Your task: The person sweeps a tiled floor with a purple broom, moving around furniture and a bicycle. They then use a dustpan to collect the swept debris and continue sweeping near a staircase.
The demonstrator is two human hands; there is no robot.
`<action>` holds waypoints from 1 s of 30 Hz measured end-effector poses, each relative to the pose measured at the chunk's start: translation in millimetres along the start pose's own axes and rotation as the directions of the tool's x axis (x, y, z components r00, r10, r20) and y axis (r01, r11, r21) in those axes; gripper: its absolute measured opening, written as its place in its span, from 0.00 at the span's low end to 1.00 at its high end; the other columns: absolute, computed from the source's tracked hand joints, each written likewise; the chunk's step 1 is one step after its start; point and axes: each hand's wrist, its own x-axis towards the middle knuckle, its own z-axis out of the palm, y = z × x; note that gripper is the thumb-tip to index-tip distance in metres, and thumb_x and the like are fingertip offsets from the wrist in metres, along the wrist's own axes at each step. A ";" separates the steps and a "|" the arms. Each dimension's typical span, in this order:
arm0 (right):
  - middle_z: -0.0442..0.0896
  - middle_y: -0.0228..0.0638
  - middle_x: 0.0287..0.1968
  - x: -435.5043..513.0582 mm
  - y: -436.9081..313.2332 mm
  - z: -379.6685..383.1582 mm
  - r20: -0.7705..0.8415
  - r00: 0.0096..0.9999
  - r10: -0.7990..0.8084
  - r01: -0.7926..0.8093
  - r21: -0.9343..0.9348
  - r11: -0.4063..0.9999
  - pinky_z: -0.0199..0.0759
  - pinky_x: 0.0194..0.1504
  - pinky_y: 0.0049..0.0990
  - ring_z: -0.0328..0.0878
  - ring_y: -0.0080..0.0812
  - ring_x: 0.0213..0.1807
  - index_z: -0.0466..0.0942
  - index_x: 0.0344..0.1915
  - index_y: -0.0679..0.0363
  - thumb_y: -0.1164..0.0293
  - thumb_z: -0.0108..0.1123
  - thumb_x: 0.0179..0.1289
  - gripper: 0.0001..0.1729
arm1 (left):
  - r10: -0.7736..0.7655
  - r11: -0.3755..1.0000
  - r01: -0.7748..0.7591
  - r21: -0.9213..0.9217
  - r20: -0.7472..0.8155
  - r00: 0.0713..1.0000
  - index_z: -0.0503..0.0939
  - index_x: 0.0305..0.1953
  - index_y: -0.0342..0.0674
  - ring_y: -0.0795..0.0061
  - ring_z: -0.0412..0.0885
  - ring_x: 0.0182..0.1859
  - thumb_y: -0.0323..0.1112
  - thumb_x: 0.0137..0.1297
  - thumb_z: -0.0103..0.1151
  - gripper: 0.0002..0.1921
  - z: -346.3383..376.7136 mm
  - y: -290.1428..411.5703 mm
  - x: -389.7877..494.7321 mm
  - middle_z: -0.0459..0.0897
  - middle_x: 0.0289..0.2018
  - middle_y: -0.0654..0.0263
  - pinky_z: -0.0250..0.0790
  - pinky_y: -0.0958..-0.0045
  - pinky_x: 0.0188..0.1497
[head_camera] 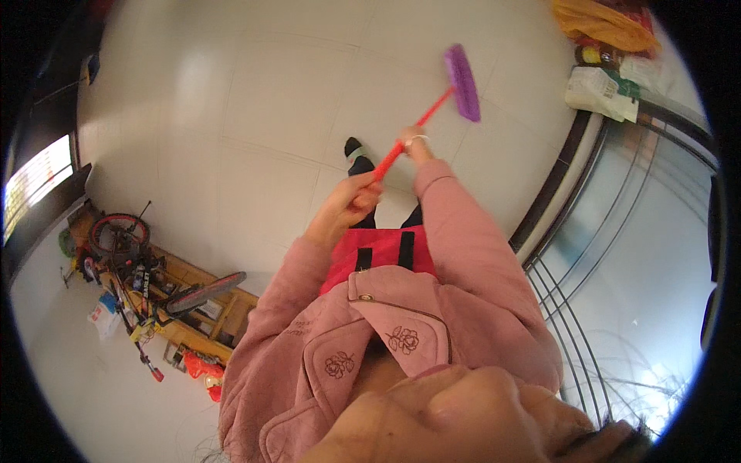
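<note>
A broom with a red handle [437,106] and a purple head [465,87] reaches away from me over the pale tiled floor [278,92]. My left hand [354,198] is closed around the handle's near end, in front of my red apron [376,246]. Farther along the handle, my right hand [413,140] grips it and wears a pale band at the wrist. The broom head lies beyond my right hand, slightly blurred; whether it touches the floor I cannot tell. One dark shoe [353,147] with a light strap shows beside the handle.
To the left, a bicycle [130,272] stands against a low wooden cabinet [197,269] with items inside. Bags [599,92] and a yellow cloth [608,26] are at the far right. A glass door [642,231] with dark bars runs along my right side.
</note>
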 end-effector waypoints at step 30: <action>0.75 0.49 0.37 62.0 -303.9 -139.1 0.404 0.889 0.214 -0.451 0.853 0.264 0.70 0.26 0.35 0.76 0.40 0.32 0.63 0.44 0.68 0.72 0.50 0.49 0.21 | 0.229 0.890 -0.267 -0.368 -0.144 0.963 0.63 0.38 0.46 0.91 0.50 0.14 0.33 0.63 0.40 0.04 -57.8 113.4 -184.3 0.58 0.19 0.72 0.40 0.91 0.07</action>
